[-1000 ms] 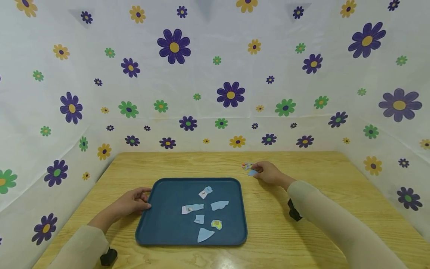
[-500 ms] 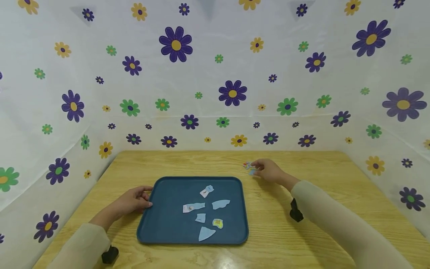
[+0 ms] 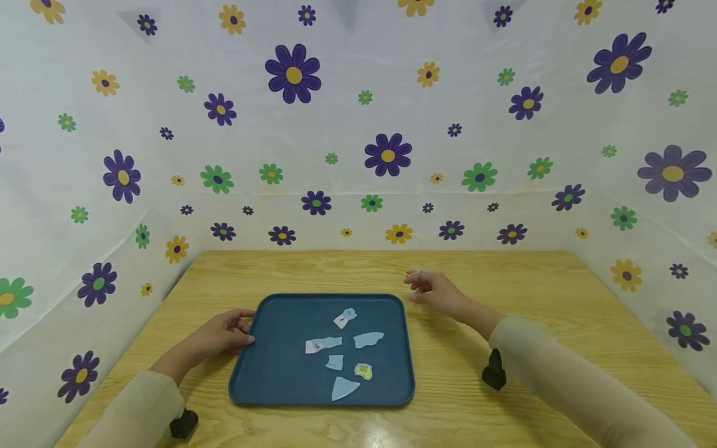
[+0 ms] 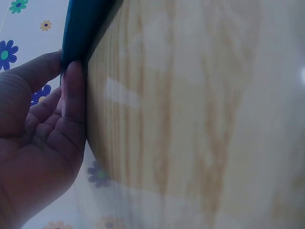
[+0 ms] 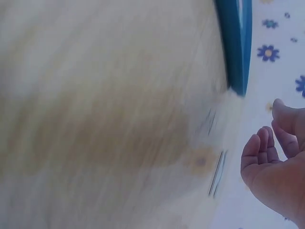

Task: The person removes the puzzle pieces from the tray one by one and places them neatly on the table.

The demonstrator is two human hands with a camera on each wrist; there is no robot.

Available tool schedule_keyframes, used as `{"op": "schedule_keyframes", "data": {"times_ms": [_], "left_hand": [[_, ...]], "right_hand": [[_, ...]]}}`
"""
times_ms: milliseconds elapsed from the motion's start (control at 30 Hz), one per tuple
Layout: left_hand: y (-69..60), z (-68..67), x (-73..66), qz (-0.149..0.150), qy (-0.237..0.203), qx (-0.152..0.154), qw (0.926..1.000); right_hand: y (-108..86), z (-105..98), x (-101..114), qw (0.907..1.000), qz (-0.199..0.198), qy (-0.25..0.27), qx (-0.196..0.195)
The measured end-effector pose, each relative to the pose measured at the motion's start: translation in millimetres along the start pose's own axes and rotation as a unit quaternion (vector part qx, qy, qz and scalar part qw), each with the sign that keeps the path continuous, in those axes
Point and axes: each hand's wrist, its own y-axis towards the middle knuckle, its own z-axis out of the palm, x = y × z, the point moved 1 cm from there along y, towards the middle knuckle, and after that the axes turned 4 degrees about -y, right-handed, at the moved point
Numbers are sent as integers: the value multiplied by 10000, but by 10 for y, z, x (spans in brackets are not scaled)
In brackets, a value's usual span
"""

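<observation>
A dark blue tray (image 3: pixel 280 373) lies on the table with several torn pieces of a light blue picture on it, such as a triangular piece (image 3: pixel 345 388) and a piece with a yellow patch (image 3: pixel 363 371). My left hand (image 3: pixel 221 335) grips the tray's left rim, thumb and fingers on either side of it; the left wrist view shows this grip on the tray edge (image 4: pixel 81 38). Beyond the tray's right corner my right hand (image 3: pixel 439 294) hovers with thumb and fingertips apart. In the right wrist view nothing shows between them. A colourful scrap (image 3: pixel 413 272) lies partly behind that hand.
The wooden table (image 3: pixel 504 280) has walls of white flowered cloth (image 3: pixel 358 124) on the left, back and right. The tray's edge (image 5: pixel 236 47) also shows in the right wrist view. Dark wrist cameras (image 3: pixel 493 371) hang below both sleeves.
My right hand has come slightly left and nearer, its fingers parting. The light blue piece formerly seen at its fingertips is now out of sight. The left hand stays on the tray.
</observation>
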Motion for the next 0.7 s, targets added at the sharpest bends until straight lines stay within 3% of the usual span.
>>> {"op": "schedule_keyframes", "data": {"times_ms": [333, 700], "left_hand": [[-7, 1, 7, -3, 13, -13, 10000], [-12, 19, -12, 69, -20, 29, 10000]], "right_hand": [[-122, 276, 218, 9993, -152, 215, 280], [-161, 544, 318, 9936, -802, -23, 799]]}}
